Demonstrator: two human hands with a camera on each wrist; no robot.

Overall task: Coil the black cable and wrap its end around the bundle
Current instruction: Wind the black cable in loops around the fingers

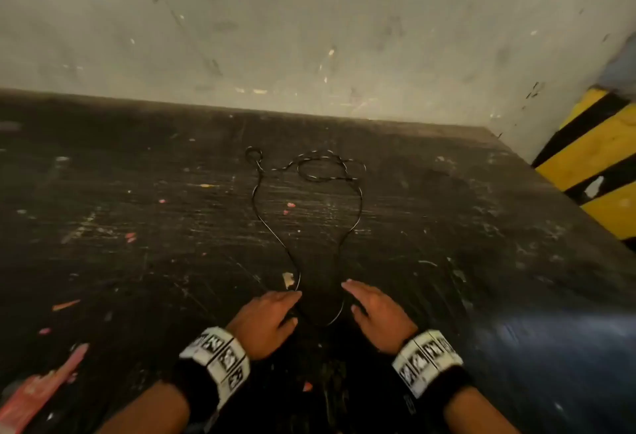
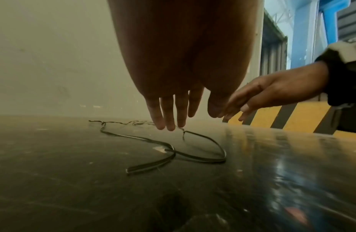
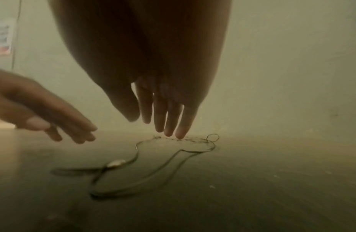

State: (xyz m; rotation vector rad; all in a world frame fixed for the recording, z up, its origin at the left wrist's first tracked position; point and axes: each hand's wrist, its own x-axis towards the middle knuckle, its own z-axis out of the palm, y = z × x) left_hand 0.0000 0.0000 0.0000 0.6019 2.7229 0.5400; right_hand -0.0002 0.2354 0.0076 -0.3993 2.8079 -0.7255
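Observation:
A thin black cable lies loose on the dark table, running from a small loop and a twisted tangle at the far end to a narrow bend near me. The cable and its bend show under my left hand in the left wrist view. My left hand hovers over the near bend's left side, fingers straight, holding nothing. To the right of the bend, my right hand is flat and open too. The right wrist view shows the cable below straight fingers.
A pale scuffed wall rises behind the table. A yellow and black striped barrier stands past the table's right edge. A red packet lies at the near left. Paint flecks and a scrap of tape dot the tabletop.

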